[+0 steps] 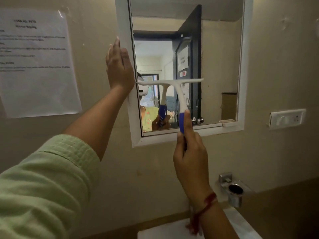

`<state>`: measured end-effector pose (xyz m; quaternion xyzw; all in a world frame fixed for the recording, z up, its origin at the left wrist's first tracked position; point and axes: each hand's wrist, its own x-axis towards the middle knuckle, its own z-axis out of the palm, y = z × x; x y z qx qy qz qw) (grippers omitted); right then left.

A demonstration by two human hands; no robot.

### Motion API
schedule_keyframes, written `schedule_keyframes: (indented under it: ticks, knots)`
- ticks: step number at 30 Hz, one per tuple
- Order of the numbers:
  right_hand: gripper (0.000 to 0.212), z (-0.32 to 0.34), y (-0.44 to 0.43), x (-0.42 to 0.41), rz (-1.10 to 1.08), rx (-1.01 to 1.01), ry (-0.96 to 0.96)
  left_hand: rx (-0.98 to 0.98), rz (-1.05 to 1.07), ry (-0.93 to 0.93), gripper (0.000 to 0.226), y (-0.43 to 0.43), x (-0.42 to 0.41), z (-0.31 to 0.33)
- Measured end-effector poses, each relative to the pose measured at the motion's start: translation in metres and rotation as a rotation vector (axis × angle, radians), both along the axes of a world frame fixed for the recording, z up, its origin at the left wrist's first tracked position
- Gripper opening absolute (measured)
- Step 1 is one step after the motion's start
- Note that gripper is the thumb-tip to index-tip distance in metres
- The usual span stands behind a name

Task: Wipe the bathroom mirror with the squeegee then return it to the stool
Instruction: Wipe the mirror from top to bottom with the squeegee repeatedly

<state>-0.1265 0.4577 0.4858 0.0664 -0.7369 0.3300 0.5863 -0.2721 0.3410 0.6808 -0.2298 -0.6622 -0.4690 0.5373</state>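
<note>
Right hand (pixel 189 152) gripped squeegee (pixel 179 94) handle, blade across mid-mirror (pixel 219 66), glass free above; left hand (pixel 119 69) flat, fingers together, on frame's left edge.

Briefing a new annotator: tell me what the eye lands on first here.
First, the white squeegee with its blue handle, held against the mirror by the right hand. Next, the left hand pressed flat on the mirror's white frame, and the taped paper notice on the wall at left.
</note>
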Motion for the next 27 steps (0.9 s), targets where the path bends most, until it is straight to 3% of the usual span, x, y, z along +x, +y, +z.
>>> schedule_keyframes:
  ticks: [7, 14, 22, 27]
  knots:
    - [0.060, -0.054, -0.002, 0.004, 0.005, 0.027, -0.083, -0.002, 0.008, 0.012, 0.045, -0.001, -0.003, 0.002]
    - [0.054, -0.017, 0.003, -0.007, -0.032, 0.005, -0.002, 0.001, 0.010, 0.010, 0.046, -0.001, -0.002, 0.001]
    - [0.065, -0.079, -0.003, -0.003, 0.026, -0.009, -0.108, -0.005, 0.023, 0.022, 0.045, -0.002, -0.005, 0.001]
    - [0.056, -0.051, 0.010, -0.004, -0.005, 0.004, -0.051, 0.001, 0.025, 0.008, 0.045, -0.001, -0.004, 0.000]
